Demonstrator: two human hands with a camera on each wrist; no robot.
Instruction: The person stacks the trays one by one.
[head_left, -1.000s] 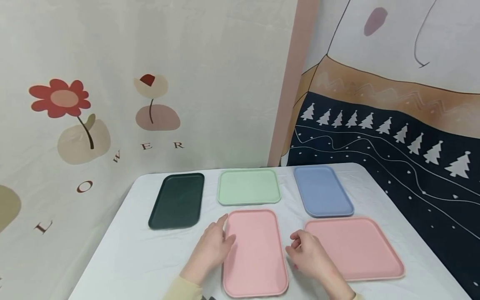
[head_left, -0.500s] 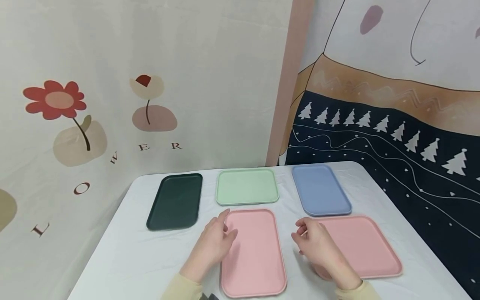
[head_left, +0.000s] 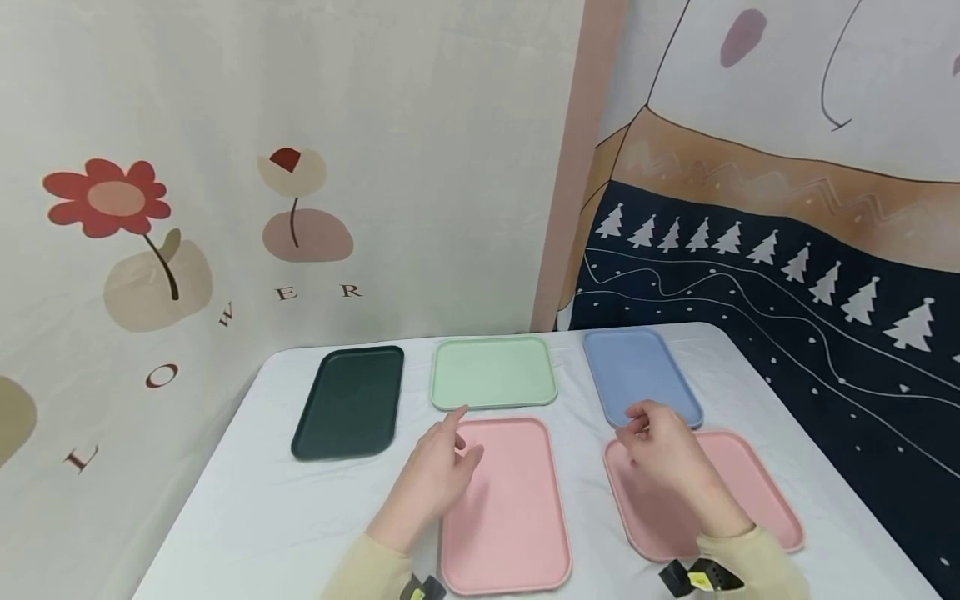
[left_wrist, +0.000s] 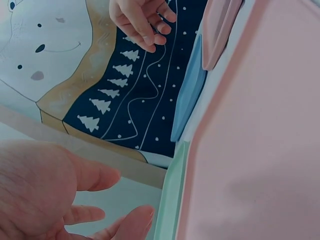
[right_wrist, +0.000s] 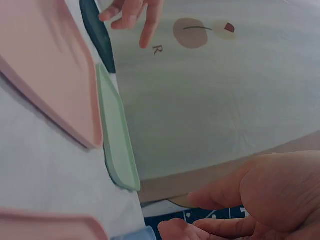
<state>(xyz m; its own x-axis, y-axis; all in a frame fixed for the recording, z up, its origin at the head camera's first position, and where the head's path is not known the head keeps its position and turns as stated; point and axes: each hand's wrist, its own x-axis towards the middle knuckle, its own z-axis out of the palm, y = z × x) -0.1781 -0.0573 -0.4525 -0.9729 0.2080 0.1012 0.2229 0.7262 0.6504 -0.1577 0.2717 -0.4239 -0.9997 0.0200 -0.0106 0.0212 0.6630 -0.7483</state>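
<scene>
Two pink trays lie side by side on the white table [head_left: 247,517]. My left hand [head_left: 459,440] hovers over the left edge of the nearer pink tray [head_left: 510,508], fingers relaxed and spread, holding nothing. My right hand [head_left: 639,425] is raised above the far end of the right pink tray [head_left: 750,492], close to the blue tray [head_left: 637,371]. Its fingers are loosely curled and hold nothing. The left wrist view shows my left hand [left_wrist: 75,200] beside that pink tray [left_wrist: 260,140]. In the right wrist view my right hand [right_wrist: 250,200] is in the air.
A dark green tray [head_left: 348,400] and a light green tray [head_left: 493,372] lie in the back row with the blue one. Printed cloth backdrops hang right behind the table. The table's right edge [head_left: 847,483] runs close past the right pink tray.
My right hand has lifted from between the two pink trays and moved forward and right, over the right pink tray toward the blue one. My left hand has edged forward slightly.
</scene>
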